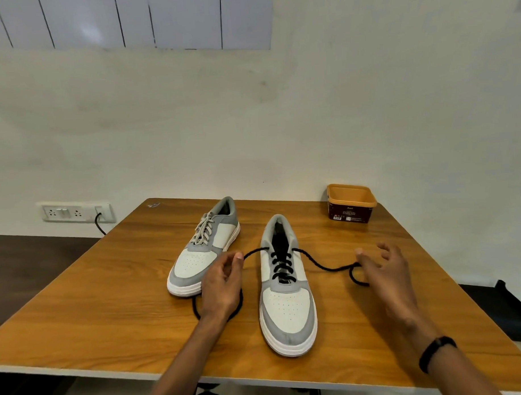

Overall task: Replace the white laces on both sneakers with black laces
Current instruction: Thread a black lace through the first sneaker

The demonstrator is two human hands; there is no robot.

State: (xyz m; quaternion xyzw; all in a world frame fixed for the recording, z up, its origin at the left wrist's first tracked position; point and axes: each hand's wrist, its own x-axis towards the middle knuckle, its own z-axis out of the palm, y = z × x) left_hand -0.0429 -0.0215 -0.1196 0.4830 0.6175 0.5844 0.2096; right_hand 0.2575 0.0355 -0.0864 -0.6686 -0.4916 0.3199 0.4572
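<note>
Two grey-and-white sneakers stand on the wooden table (110,315). The right sneaker (286,308) carries a black lace (281,266) through its eyelets, with both ends trailing out sideways. My left hand (222,284) pinches the left end of that lace near the sneaker's collar; the slack loops under my wrist. My right hand (384,272) holds the right end between thumb and forefinger, its other fingers spread, and the slack curls on the table beside it. The left sneaker (205,249) farther back keeps its white laces (203,230), tied.
An open orange tub (351,203) with a dark label stands at the table's far right corner. A wall socket (76,212) with a black cable sits to the left. The near table edge runs just below my forearms.
</note>
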